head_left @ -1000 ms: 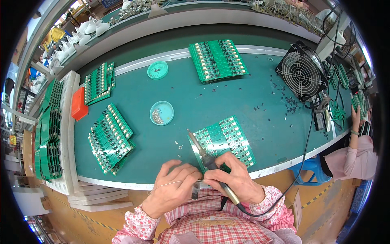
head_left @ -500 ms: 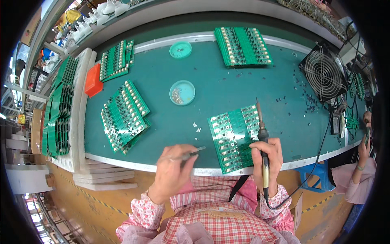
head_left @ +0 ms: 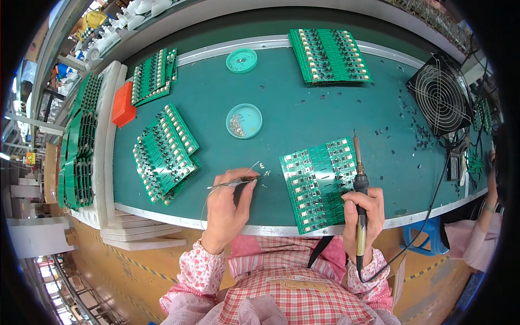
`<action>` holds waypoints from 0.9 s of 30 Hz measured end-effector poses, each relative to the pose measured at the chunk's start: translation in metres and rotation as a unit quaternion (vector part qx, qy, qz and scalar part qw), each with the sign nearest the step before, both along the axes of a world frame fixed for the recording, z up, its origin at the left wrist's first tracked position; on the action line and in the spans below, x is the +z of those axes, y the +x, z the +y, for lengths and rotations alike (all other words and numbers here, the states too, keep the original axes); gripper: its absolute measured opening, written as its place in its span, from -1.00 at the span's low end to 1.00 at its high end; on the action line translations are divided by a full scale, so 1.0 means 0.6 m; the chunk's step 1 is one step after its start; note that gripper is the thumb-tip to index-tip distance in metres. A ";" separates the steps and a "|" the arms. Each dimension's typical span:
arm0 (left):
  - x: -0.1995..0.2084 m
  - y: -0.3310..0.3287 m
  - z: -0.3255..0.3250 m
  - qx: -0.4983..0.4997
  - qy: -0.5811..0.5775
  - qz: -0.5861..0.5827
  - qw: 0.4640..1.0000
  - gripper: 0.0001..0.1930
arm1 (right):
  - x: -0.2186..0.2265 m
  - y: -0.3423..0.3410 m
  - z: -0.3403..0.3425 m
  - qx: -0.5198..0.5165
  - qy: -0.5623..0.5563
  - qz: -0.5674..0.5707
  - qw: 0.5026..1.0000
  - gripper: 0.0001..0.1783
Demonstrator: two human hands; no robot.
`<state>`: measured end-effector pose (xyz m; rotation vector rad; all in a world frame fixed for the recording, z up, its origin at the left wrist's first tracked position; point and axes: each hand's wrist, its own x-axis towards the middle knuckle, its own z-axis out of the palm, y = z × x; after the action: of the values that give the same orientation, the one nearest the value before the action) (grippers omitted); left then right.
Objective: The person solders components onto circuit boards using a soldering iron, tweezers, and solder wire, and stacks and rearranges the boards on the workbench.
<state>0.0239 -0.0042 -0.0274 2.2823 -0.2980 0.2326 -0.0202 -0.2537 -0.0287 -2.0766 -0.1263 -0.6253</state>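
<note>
Worker's view down onto a green bench mat (head_left: 303, 116). The fisheye rim bends the bench edges, and a second person at the far right is cut off, showing only a pink sleeve (head_left: 476, 244). The tip of the soldering iron (head_left: 358, 179) is too fine to tell whether it touches anything; its cord drops out of sight below the bench edge. The small parts in the round dish (head_left: 244, 121) and the loose bits scattered near the fan (head_left: 440, 93) are too small to identify. The right hand (head_left: 364, 208) is clenched around the iron's handle, shaft upright and pointing away, along the right edge of the near circuit board panel (head_left: 317, 181). The left hand (head_left: 227, 203) pinches tweezers (head_left: 235, 183) between thumb and fingers, their tip aimed right at a few tiny bits on the mat just left of that panel, apart from it. The panel lies between the 2 hands at the near edge. More panels lie to the left (head_left: 165, 151) and at the far side (head_left: 327, 54).
</note>
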 end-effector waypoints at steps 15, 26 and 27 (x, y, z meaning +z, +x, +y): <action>0.000 -0.005 -0.003 0.005 0.015 -0.016 1.000 -0.84 | 0.000 -0.004 -0.001 -0.009 0.007 -0.001 1.000 -0.83; 0.000 -0.001 -0.006 0.006 0.012 -0.015 1.000 -0.84 | -0.001 -0.004 0.000 -0.012 0.010 0.006 1.000 -0.81; -0.002 -0.001 -0.006 0.009 0.007 -0.009 1.000 -0.82 | -0.002 -0.003 0.000 -0.012 0.010 0.007 1.000 -0.81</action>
<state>0.0233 -0.0076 -0.0284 2.2995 -0.2888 0.2616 -0.0221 -0.2538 -0.0296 -2.0656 -0.0864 -0.6240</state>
